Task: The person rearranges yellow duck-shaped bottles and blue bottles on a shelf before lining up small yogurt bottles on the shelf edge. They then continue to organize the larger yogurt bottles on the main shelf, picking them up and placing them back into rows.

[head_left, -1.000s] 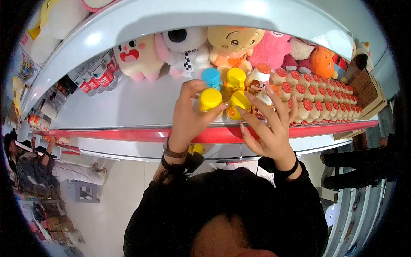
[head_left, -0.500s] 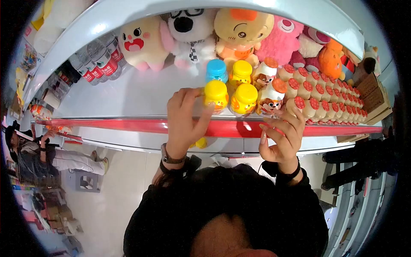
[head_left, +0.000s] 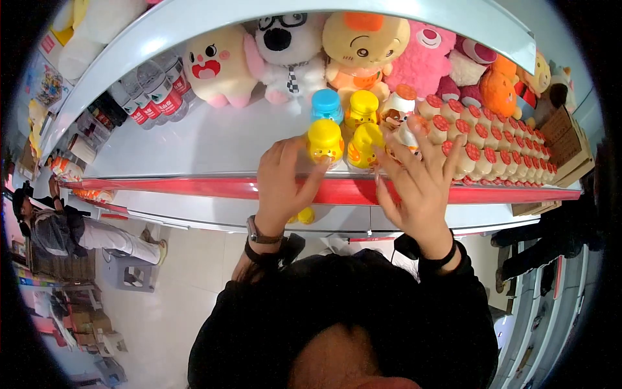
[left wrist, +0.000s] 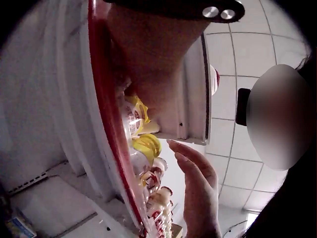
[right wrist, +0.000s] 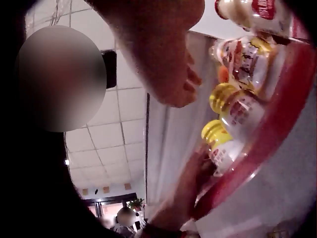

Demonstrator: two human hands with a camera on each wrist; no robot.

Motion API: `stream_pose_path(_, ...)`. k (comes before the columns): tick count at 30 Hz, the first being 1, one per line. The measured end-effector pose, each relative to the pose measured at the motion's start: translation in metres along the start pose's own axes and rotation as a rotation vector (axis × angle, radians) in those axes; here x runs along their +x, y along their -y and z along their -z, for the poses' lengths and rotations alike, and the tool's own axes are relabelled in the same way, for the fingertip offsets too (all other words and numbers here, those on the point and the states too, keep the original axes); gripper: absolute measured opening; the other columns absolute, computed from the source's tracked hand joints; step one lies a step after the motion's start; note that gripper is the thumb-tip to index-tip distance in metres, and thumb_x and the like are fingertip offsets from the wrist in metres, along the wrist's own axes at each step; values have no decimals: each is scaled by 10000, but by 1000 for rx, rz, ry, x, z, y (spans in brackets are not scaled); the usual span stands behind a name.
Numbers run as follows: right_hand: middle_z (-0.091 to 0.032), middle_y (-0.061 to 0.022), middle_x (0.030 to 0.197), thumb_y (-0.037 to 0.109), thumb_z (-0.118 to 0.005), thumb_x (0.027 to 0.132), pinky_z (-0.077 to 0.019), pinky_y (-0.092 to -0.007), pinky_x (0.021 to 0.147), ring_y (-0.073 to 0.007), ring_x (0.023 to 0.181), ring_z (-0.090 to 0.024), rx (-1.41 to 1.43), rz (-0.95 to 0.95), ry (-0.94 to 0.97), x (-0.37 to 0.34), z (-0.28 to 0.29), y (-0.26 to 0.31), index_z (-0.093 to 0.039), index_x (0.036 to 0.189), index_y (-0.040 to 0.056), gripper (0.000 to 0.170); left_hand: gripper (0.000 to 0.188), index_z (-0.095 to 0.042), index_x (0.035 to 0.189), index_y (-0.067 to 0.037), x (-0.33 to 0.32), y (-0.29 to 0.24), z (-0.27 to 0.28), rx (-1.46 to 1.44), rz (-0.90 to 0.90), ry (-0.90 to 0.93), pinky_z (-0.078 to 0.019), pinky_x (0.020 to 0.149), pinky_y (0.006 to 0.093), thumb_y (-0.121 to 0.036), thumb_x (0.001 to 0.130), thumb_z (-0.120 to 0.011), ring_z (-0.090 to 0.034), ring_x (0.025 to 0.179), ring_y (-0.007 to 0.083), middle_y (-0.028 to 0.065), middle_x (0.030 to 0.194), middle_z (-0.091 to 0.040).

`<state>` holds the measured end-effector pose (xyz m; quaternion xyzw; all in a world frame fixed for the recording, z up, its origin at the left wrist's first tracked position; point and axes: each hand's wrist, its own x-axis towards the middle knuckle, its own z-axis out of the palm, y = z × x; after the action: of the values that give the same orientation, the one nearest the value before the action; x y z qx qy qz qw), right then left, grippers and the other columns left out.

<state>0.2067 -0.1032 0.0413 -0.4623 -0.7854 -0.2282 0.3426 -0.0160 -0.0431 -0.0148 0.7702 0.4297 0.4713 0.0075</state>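
My left hand [head_left: 282, 185] curls its fingers and thumb round the front-left yellow-capped bottle [head_left: 325, 135], which stands on the shelf. Beside that bottle is a second yellow-capped bottle [head_left: 365, 144] with a duck-like face. To the right, my right hand [head_left: 421, 185] has its fingers spread, their tips overlapping the front orange-capped white bottle in the head view and mostly hiding it. From the right wrist camera, the right hand [right wrist: 163, 74] shows above and apart from the bottles. Behind the front row stand a blue-capped bottle [head_left: 326, 106], another yellow-capped bottle [head_left: 362, 107] and a white bottle [head_left: 396, 109].
Rows of red-capped milky bottles [head_left: 495, 144] fill the shelf's right side, ending at a cardboard box [head_left: 562, 146]. Plush toys [head_left: 291, 65] line the back. Water bottles [head_left: 152, 97] stand left. A curved white panel [head_left: 285, 8] arches above; a red edge [head_left: 207, 189] runs along the front.
My right hand first drew back right from the second yellow-capped bottle, its fingers curling, then rose and spread them over the orange-capped white bottle. The left hand stays at the front-left bottle.
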Motion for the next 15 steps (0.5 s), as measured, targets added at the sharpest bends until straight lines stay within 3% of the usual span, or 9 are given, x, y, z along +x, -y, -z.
stream_pose_path(3,-644,6,1240,171,-709,779,14,-730,1084,-267,1397,-386,-96,-58,33,13,-1,-1,-703,1078,117,304,401,-584,1089,-38,-1,-1,1,11,14,7,-450,809,444,-293,813,-724,-608,927,354,150,991,-643)
stream_pose_path(12,-671,16,1184,206,-738,736,68,-750,1050,-250,1372,-424,-103,-47,52,15,-16,-4,-709,1136,176,402,455,-576,1147,-42,-1,0,2,7,-39,1,-453,814,433,-275,796,-750,-614,925,354,161,1020,-648)
stream_pose_path(14,-677,-25,1135,162,-765,739,-86,-626,1099,-301,1336,-452,-55,-79,26,14,-20,-2,-716,1129,148,394,459,-577,1147,-43,-1,1,1,7,-48,-11,-453,809,434,-273,791,-754,-615,921,352,159,1016,-649)
stream_pose_path(15,-678,-32,1124,154,-771,734,-113,-620,1105,-307,1327,-461,-49,-89,12,14,-21,-1,-720,1117,143,387,460,-578,1147,-44,-1,2,1,7,-50,-15,-453,806,434,-272,789,-755,-615,920,351,158,1014,-650)
